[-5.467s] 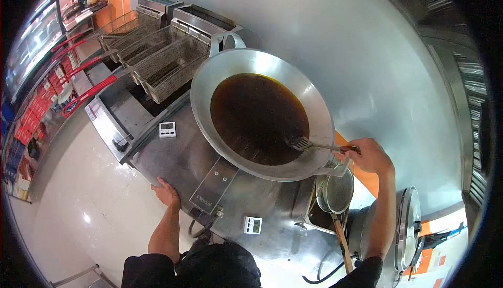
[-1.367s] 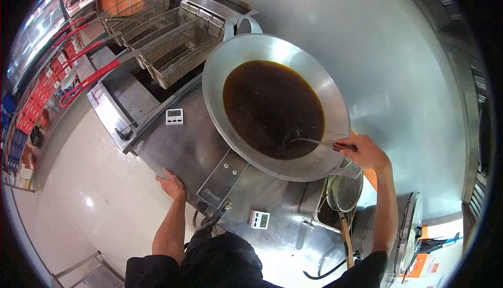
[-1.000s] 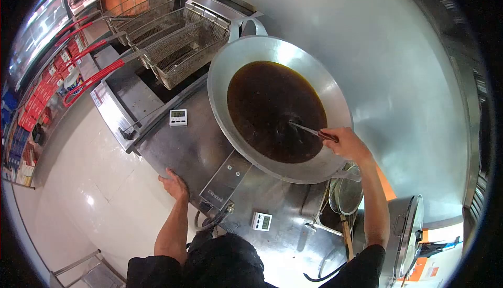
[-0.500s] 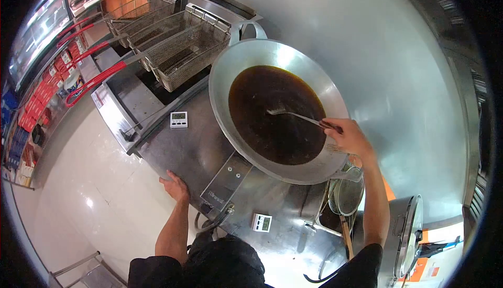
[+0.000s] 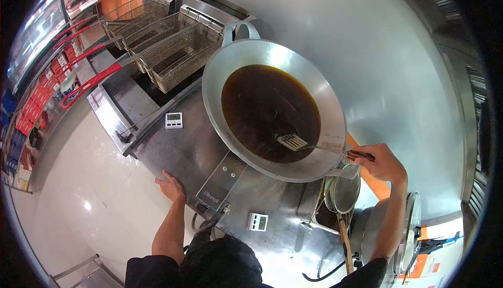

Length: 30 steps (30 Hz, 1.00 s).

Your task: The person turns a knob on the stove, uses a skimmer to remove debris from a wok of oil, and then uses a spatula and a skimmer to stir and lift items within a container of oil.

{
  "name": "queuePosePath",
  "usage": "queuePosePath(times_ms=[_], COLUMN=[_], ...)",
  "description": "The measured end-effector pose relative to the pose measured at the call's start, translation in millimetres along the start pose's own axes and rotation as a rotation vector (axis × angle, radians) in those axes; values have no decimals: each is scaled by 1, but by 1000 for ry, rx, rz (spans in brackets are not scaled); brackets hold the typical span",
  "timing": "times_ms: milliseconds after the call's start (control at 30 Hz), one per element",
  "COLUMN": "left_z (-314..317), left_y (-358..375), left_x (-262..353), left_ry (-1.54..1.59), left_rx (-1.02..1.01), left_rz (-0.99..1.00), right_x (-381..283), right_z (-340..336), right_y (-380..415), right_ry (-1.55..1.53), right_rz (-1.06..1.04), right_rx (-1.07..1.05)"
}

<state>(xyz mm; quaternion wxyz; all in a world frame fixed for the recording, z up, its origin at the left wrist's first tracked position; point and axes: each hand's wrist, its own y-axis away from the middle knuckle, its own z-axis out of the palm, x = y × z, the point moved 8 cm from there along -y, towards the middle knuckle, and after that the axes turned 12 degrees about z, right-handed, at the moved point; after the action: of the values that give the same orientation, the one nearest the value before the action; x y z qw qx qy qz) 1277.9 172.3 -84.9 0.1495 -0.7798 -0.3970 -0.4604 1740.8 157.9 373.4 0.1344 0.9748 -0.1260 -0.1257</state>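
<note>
A wide metal wok point(image 5: 331, 99) with two loop handles holds a dark brown liquid point(image 5: 264, 104). My right hand point(image 5: 385, 165) is closed round the dark handle of a slotted turner point(image 5: 292, 142), just outside the wok's right rim. The turner's slotted blade lies at the surface of the liquid, near the lower right side of the pool. My left hand point(image 5: 171, 186), fingers apart, rests at the front edge of the steel counter point(image 5: 277, 196) and holds nothing.
Deep fryers with wire baskets point(image 5: 181, 60) stand at the upper left, red handles jutting out. Two white timers point(image 5: 174, 121) point(image 5: 258, 222) sit on the counter. Round strainers point(image 5: 347, 193) are right of the wok, with a lidded pot point(image 5: 414, 230) beyond.
My right hand has moved right and slightly down, drawing the turner from the middle of the liquid toward the lower right. More of its slotted blade shows. My left hand stays at the counter edge.
</note>
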Motion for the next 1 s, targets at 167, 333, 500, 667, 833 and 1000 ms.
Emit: queuePosePath(times_ms=[167,333,500,667,833,1000], left_z=[2,0,-1,3,0,2], left_y=[-2,-1,0,-4,-1,-2], left_x=[-7,-2,-1,-7,-2,-5], left_ry=[-26,25,31,52,34,32], left_rx=[31,16,16,45,-9,9], left_rz=[2,12,-3,31,3,12], right_x=[25,10,-8,-12,-17,-34], right_z=[27,36,51,60,72,51], right_y=[-25,-40,-56,-76,-105,-94], right_ry=[22,24,3,77,-32,43], right_rz=[47,53,-17,-11,-57,-38], right_rx=[-111,-137,-120,-119,-90,-60])
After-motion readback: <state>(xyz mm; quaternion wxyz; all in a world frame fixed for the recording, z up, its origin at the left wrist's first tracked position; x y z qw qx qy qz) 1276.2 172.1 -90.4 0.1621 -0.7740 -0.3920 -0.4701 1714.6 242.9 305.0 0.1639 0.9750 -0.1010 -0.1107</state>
